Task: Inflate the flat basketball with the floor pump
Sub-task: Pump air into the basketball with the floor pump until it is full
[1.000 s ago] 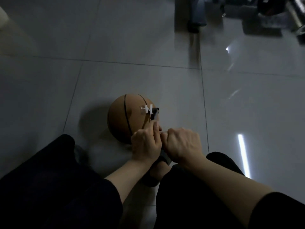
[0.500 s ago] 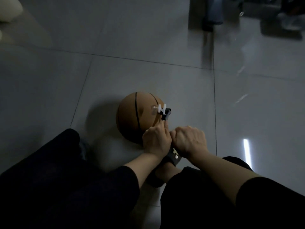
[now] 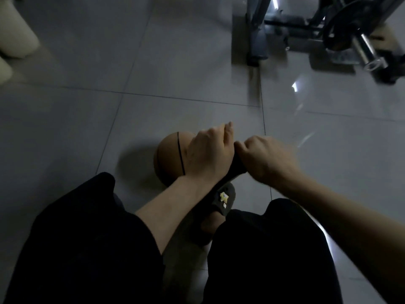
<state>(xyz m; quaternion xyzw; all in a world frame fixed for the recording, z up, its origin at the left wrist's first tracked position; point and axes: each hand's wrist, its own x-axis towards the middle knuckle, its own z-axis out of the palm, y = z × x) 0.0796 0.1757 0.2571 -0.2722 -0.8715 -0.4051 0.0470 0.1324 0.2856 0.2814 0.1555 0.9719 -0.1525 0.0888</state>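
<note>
The basketball [image 3: 169,157] lies on the tiled floor [image 3: 72,128] just ahead of the knees, its right side hidden behind the left hand [image 3: 208,153], while a slippered foot [image 3: 223,199] is planted just beside it. A dark pump handle [image 3: 237,166] is gripped from both ends, the left hand wrapped over one end and the right hand [image 3: 264,160] fisted round the other. A pumping stroke is judged to be in hand; next, an even push straight down is called for, with the hidden needle joint kept undisturbed.

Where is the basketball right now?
The basketball sits on the tiled floor left of centre in the head view, just ahead of the knees, partly hidden behind the left hand.
</note>
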